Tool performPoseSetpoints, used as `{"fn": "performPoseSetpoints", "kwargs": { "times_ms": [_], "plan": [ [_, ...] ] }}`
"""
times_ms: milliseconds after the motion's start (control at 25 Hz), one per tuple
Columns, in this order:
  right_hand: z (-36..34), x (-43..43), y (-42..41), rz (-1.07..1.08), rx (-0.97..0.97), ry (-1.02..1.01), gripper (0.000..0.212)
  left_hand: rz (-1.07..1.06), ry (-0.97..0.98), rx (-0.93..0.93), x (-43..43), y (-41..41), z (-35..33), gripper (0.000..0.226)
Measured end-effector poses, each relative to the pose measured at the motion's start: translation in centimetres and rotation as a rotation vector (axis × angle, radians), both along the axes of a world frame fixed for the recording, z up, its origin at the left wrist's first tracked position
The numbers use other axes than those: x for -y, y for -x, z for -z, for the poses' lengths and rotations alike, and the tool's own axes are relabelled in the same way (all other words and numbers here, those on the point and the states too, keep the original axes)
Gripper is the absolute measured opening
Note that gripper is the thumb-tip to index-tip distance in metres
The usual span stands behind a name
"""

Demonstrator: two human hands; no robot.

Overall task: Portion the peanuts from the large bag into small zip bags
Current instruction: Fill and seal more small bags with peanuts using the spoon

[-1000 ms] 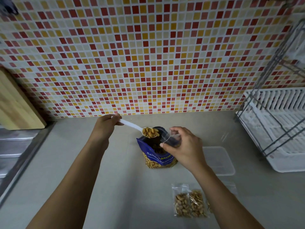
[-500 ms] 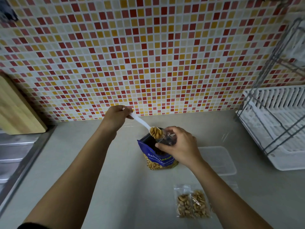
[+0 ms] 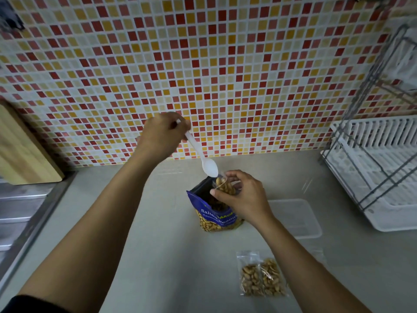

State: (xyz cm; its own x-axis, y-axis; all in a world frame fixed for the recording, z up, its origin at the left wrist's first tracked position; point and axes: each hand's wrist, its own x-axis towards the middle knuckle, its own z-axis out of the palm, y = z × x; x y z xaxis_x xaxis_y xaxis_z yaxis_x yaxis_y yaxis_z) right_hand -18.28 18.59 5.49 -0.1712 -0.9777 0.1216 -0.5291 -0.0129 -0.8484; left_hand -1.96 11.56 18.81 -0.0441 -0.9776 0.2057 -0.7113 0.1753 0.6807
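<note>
Grey bench [image 3: 158, 256] running along a red, orange and cream mosaic-tile wall [image 3: 203, 64]. White dish rack [image 3: 383, 177] on the right, wooden cutting board [image 3: 20, 150] leaning at left above a steel sink edge [image 3: 20, 213]. Clear plastic lid [image 3: 295, 218] lying flat right of centre. Blue salted-peanut bag [image 3: 214, 218] upright mid-bench, mouth open. Two filled small zip bags [image 3: 261, 279] side by side on the near bench. Left hand [image 3: 162, 136] raised, fingers clenched on a white plastic spoon [image 3: 203, 157], bowl tipped down and empty at the mouth of a small zip bag [image 3: 224, 186]. Right hand [image 3: 243, 197] over the big bag, fingers pinching that zip bag open, peanuts inside.
</note>
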Motion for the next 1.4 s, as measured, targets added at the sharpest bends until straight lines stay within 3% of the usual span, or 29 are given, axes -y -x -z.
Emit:
{"fn": "performPoseSetpoints", "kwargs": {
  "times_ms": [160,240,520,640,720,800,880,1000,1120,1240,1400],
  "plan": [
    [-0.5,-0.1,1.1,0.064,0.093,-0.006,0.046,-0.133,-0.008,-0.266,0.0,-2.1,0.5,0.020],
    [-0.9,-0.3,1.6,0.122,0.145,0.045,0.047,-0.158,-0.068,-0.286,-0.3,-2.2,2.3,0.018],
    [-3.3,-1.0,2.4,0.177,0.233,0.195,0.042,0.187,-0.258,0.198,-1.9,0.3,10.9,0.014],
    [-4.3,-1.4,2.8,0.173,0.204,0.225,0.041,0.111,-0.095,0.209,-2.3,0.4,11.1,0.018],
    [-4.8,-1.5,3.1,0.181,0.205,0.241,0.041,0.137,-0.038,0.010,-3.3,0.6,10.3,0.021],
    [-5.3,-1.4,3.0,0.175,0.215,0.236,0.040,0.321,-0.228,-0.295,-5.4,1.5,9.4,0.031],
    [-5.6,-1.2,2.6,0.154,0.217,0.219,0.041,0.423,-0.333,-0.456,-7.1,2.8,9.6,0.043],
    [-6.2,-1.0,2.2,0.063,0.193,0.109,0.042,0.378,-0.272,-0.597,-8.1,4.2,10.4,0.024],
    [-6.8,-0.6,3.1,-0.138,0.322,-0.019,0.020,0.355,-0.370,-0.812,-8.3,4.1,10.4,0.009],
    [-7.2,-0.7,4.0,-0.191,0.341,0.005,0.003,0.402,-0.443,-0.846,-9.0,3.6,10.1,0.017],
    [-7.0,-2.3,4.2,-0.235,0.262,0.049,0.009,0.391,-0.426,-0.750,-10.3,3.5,10.6,0.023]
  ]
}}
